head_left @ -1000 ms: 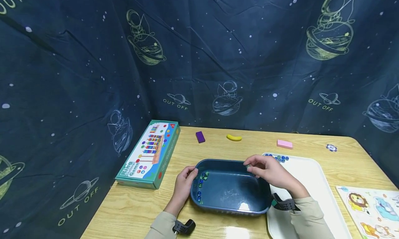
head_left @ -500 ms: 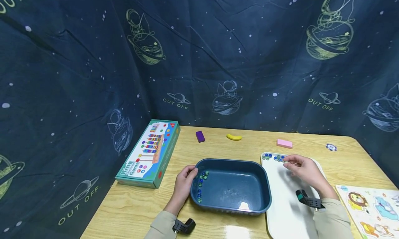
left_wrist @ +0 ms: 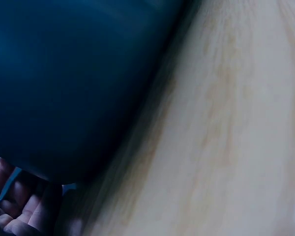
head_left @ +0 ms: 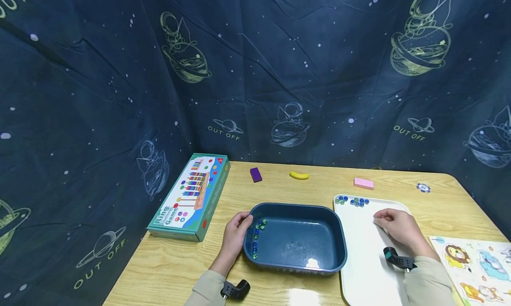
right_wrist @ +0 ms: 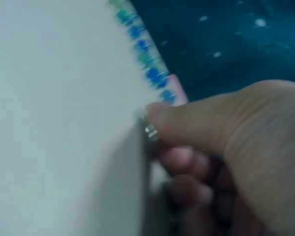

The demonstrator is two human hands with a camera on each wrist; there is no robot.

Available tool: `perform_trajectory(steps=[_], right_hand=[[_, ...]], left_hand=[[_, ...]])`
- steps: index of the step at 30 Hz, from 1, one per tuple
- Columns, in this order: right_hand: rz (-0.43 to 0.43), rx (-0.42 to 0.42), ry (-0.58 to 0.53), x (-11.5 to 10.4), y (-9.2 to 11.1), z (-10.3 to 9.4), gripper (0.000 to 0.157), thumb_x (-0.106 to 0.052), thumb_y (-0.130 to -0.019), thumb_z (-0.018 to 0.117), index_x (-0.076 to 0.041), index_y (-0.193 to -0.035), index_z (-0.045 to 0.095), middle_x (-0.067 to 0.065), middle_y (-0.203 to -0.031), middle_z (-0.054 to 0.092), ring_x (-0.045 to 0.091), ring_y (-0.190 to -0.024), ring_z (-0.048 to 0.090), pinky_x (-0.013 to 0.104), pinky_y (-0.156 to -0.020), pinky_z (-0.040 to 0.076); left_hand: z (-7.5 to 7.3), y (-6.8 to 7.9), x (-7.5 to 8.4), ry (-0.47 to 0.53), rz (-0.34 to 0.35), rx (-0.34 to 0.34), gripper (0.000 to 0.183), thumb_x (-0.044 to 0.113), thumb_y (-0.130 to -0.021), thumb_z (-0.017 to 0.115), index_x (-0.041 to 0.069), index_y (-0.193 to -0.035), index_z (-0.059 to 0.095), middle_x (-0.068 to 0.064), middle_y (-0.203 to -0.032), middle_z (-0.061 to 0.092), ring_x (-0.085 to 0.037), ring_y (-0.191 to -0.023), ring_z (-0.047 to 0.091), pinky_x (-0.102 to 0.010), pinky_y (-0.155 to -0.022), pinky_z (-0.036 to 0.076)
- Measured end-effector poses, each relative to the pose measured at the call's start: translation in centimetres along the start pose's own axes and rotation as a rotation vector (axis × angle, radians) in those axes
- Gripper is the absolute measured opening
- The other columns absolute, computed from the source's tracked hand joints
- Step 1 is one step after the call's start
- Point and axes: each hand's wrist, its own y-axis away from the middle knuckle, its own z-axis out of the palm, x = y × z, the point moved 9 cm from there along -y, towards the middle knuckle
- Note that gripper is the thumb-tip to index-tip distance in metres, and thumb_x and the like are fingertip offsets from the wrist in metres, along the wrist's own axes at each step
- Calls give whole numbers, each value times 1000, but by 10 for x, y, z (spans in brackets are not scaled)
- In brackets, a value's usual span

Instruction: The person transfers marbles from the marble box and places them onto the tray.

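My left hand (head_left: 235, 233) grips the left rim of a dark blue rectangular basin (head_left: 297, 268), thumb over the edge. Several blue and green glass marbles (head_left: 256, 236) lie along the basin's left inner side. Over the white tray (head_left: 361, 261) my right hand (head_left: 399, 227) pinches a small shiny glass marble (right_wrist: 150, 131) between thumb and finger, clearest in the right wrist view. More blue and green marbles (head_left: 359, 202) sit along the tray's far left edge. In the left wrist view the basin's wall (left_wrist: 73, 88) fills the upper left, with curled fingers below it.
A ring game box (head_left: 191, 195) stands at the left. Along the back lie a purple block (head_left: 256, 174), a yellow toy banana (head_left: 299, 175), a pink block (head_left: 363, 183) and a round chip (head_left: 423, 188). An animal picture board (head_left: 471, 266) is at the right.
My right hand has moved from over the basin's right side to the tray's marbles, then farther right and slightly nearer over the tray. The left hand stays on the basin rim.
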Motion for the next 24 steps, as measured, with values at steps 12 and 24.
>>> perform_trajectory(steps=[12,24], right_hand=[[-33,97,109,-5,-3,0,20,-19,-86,58,-7,-100,65,6,-84,60,20,-73,48,31,-62,34],[-24,235,85,-11,3,-18,24,-16,-87,55,-5,-107,62,9,-84,58,21,-68,46,30,-57,32]], left_hand=[[-1,5,14,11,-27,-29,26,20,-90,56,-1,-105,62,-18,-102,62,-14,-89,54,-24,-79,42],[1,12,29,7,-25,-36,27,17,-91,54,-4,-106,61,-21,-104,61,-18,-91,54,-24,-80,42]])
